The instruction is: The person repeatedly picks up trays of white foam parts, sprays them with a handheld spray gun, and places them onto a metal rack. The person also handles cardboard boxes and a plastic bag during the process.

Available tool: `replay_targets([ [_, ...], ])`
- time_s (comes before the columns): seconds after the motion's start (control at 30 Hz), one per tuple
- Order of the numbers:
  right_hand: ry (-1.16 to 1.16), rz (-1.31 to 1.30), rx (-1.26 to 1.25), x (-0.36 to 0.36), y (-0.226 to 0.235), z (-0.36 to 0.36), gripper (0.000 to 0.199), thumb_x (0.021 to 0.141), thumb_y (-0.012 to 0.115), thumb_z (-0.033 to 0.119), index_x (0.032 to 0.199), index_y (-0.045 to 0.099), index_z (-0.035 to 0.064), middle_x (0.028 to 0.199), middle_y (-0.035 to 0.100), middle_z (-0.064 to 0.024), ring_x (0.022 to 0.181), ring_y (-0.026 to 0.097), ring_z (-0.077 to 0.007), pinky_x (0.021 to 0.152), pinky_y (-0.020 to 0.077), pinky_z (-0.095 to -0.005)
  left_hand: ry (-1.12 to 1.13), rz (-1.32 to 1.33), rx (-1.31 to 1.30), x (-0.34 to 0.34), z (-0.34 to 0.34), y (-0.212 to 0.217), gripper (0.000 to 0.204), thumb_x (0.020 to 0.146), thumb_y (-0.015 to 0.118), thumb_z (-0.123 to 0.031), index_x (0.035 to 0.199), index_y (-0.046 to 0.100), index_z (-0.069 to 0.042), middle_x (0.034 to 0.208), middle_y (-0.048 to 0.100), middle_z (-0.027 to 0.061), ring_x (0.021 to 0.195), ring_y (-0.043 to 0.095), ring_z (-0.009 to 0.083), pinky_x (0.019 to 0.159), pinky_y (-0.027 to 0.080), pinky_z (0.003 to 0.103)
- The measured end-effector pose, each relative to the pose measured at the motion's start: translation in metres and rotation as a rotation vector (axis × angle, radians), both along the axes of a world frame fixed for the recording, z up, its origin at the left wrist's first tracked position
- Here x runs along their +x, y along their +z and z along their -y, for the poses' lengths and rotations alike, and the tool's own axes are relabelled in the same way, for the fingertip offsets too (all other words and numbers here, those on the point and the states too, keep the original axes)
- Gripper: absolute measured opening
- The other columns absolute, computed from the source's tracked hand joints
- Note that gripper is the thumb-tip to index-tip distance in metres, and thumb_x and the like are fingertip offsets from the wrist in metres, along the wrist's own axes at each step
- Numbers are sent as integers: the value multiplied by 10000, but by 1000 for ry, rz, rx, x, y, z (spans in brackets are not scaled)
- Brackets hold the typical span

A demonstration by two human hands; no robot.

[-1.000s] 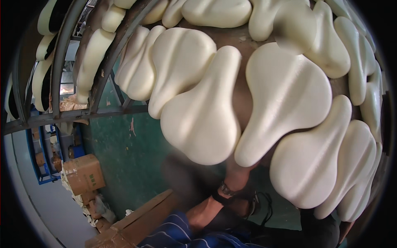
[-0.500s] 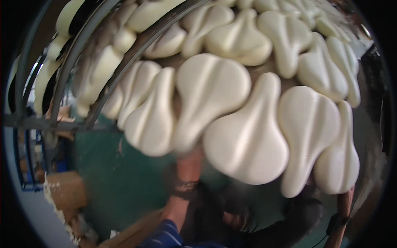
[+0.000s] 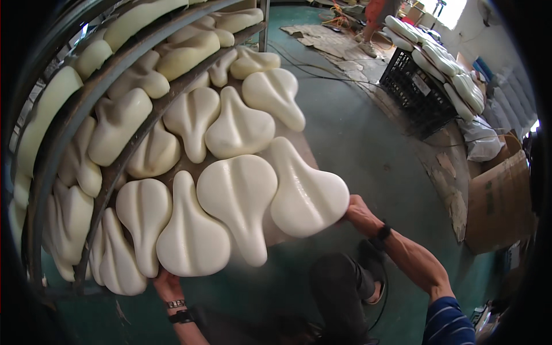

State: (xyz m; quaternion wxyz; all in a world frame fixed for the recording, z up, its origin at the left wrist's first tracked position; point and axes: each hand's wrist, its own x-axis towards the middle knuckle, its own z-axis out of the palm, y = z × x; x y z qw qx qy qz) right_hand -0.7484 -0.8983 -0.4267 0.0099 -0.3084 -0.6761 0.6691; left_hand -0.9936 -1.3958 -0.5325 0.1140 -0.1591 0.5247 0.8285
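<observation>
About nine cream foam saddle pads (image 3: 238,195) lie on the brown board (image 3: 290,144), and more fill the metal rack (image 3: 86,109), too overlapped to count. One black crate (image 3: 414,98) holds several more. One cardboard box (image 3: 497,201) stands beside it.

A brown flat board (image 3: 299,150) loaded with glossy cream saddle-shaped foam pads (image 3: 238,198), gripped at its near edge, tilting away from both hands

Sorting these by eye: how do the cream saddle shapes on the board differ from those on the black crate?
The saddle shapes on the board lie flat, side by side, near both hands; those on the black crate sit piled on its top, far off and smaller in view. Both sets are cream, smooth and saddle-shaped.
</observation>
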Motion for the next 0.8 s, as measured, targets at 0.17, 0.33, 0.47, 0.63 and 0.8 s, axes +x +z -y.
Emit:
replay_targets([
  [0.17,-180,-126,-25,-103,-21,-35,234,900,628,116,1033,728,-48,939,738,-131,799,717,-210,735,598,-345,12,3,-39,-47,-29,8,463,888,739,-146,1309,563,-74,1121,680,83,893,700,264,697,613,417],
  [0.33,-527,-115,66,-181,-61,-100,305,949,563,214,947,644,-80,773,668,-129,634,688,-246,539,587,-354,26,66,-81,-85,-107,25,427,927,724,-232,1282,565,-55,1058,689,123,806,724,268,597,600,357],
  [0.47,505,-261,835,-192,-69,-93,145,901,624,108,904,626,-36,703,617,-125,690,680,-296,675,595,-380,38,126,-158,-91,-118,31,454,926,730,-292,1244,579,-5,1040,690,139,809,723,250,584,584,337],
  [0.63,217,-399,156,-208,-74,-68,65,822,611,-35,880,596,-9,883,592,-89,761,592,-206,739,545,-378,-13,73,-378,-86,-117,39,501,919,728,-369,1265,586,-36,1030,700,122,837,717,234,604,568,337],
  [0.8,81,-248,-49,-243,-19,-54,108,796,513,-31,874,576,10,867,511,-14,805,480,-132,882,497,-409,12,63,-360,-92,-126,26,639,914,681,-525,1370,512,-111,1100,665,74,965,677,260,704,562,412],
])
